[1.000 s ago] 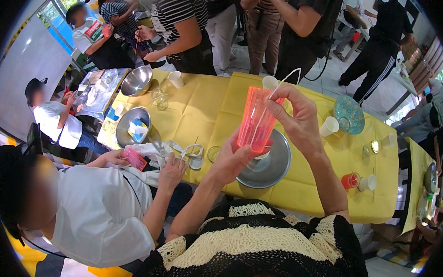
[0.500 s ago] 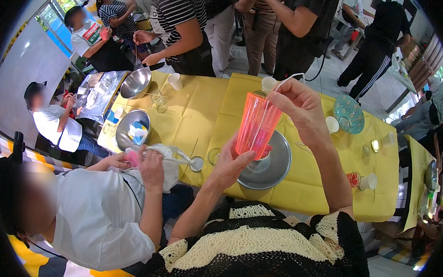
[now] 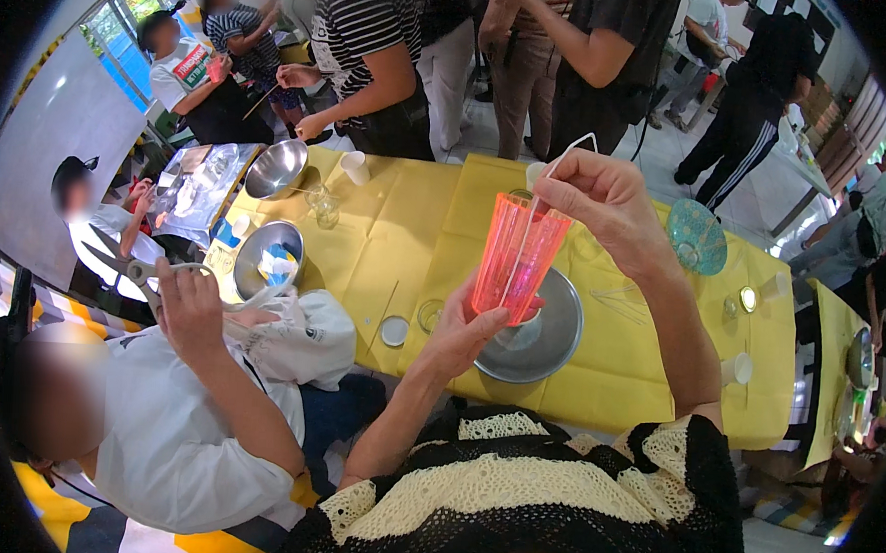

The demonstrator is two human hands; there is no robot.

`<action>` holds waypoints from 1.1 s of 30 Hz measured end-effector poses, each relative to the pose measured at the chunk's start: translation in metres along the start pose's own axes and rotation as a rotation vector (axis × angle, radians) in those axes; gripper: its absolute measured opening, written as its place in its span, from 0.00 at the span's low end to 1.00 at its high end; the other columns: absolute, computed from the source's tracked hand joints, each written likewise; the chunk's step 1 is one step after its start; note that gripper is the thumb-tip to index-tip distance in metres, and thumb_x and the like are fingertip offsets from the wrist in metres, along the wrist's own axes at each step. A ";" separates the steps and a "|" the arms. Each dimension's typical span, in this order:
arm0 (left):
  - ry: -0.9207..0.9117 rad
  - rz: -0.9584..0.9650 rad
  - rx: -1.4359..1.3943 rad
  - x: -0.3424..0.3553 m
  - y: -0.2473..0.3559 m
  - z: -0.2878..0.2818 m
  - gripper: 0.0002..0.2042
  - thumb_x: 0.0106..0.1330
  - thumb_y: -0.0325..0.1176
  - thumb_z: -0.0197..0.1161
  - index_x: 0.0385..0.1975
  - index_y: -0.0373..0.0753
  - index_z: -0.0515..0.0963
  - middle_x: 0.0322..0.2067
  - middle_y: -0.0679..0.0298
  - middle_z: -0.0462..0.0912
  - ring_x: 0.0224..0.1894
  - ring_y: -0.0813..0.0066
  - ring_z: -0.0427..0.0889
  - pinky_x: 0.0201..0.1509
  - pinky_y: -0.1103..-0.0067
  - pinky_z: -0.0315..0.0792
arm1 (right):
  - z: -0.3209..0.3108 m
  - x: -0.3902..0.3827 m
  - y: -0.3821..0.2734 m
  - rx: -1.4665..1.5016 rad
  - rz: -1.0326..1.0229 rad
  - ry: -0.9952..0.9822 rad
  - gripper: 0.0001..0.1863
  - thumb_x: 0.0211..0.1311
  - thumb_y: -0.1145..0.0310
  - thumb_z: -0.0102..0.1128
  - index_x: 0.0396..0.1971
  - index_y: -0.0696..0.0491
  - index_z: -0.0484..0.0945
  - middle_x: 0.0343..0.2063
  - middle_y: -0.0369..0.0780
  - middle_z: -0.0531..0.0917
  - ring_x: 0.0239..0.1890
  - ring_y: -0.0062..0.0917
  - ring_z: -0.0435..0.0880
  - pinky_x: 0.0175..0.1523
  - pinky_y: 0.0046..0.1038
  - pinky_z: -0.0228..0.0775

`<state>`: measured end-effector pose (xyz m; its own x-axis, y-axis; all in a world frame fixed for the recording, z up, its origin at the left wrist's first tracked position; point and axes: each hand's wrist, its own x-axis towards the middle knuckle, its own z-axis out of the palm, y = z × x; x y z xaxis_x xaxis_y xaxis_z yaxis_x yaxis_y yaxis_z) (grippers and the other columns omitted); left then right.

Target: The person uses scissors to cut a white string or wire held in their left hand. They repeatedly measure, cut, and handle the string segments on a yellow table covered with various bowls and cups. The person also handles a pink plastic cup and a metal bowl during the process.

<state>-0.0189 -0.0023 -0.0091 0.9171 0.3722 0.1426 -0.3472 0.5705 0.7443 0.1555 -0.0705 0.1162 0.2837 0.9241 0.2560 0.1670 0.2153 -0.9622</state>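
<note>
My left hand (image 3: 457, 329) is wrapped round the lower part of a translucent pink-orange tumbler (image 3: 520, 256), which tilts slightly above the table. Between the thumb and fingers of my right hand (image 3: 599, 197) is a thin white straw-like stick (image 3: 569, 146). Its top end is bent over above my fingers, and its lower length runs down inside the tumbler. Beneath the tumbler sits a steel bowl (image 3: 551, 362), partly hidden by my left hand and the tumbler.
On the yellow-covered table (image 3: 437, 201) stand white paper cups (image 3: 355, 168), glass jars (image 3: 323, 208) and a teal patterned bowl (image 3: 697, 237). At my left a person holds up scissors (image 3: 143, 269) beside a white cloth bag (image 3: 309, 340). Several people stand beyond the table.
The stick's lower end reaches further down in the tumbler, and my right hand has shifted slightly. The person at my left has raised scissors above the bag.
</note>
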 end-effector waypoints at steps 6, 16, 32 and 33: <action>0.008 -0.009 0.011 -0.001 -0.001 -0.001 0.32 0.56 0.35 0.63 0.58 0.33 0.56 0.51 0.55 0.69 0.50 0.62 0.74 0.54 0.72 0.68 | -0.001 0.001 0.003 -0.035 -0.033 -0.002 0.09 0.59 0.69 0.56 0.28 0.60 0.75 0.23 0.35 0.79 0.27 0.12 0.77 0.33 0.15 0.67; -0.043 -0.160 -0.199 0.001 -0.001 0.008 0.37 0.53 0.42 0.64 0.59 0.31 0.54 0.55 0.50 0.65 0.56 0.59 0.67 0.59 0.65 0.63 | -0.001 0.007 0.003 -0.077 -0.024 -0.033 0.09 0.60 0.67 0.55 0.27 0.58 0.76 0.24 0.34 0.78 0.28 0.13 0.76 0.37 0.16 0.68; -0.040 -0.225 -0.195 0.002 -0.009 -0.004 0.35 0.53 0.39 0.64 0.58 0.31 0.56 0.55 0.51 0.65 0.52 0.67 0.70 0.52 0.73 0.68 | -0.005 0.010 0.008 -0.096 0.078 -0.136 0.09 0.59 0.68 0.57 0.31 0.58 0.74 0.23 0.34 0.78 0.28 0.13 0.77 0.35 0.17 0.68; -0.039 -0.229 -0.197 0.003 -0.010 -0.003 0.35 0.53 0.39 0.64 0.58 0.31 0.56 0.55 0.51 0.65 0.52 0.67 0.71 0.51 0.74 0.69 | -0.006 0.010 0.009 -0.097 0.078 -0.127 0.08 0.58 0.68 0.57 0.31 0.58 0.74 0.23 0.33 0.78 0.28 0.13 0.77 0.35 0.17 0.68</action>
<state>-0.0134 -0.0044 -0.0177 0.9813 0.1918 0.0134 -0.1587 0.7686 0.6198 0.1655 -0.0616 0.1103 0.1788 0.9706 0.1611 0.2411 0.1155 -0.9636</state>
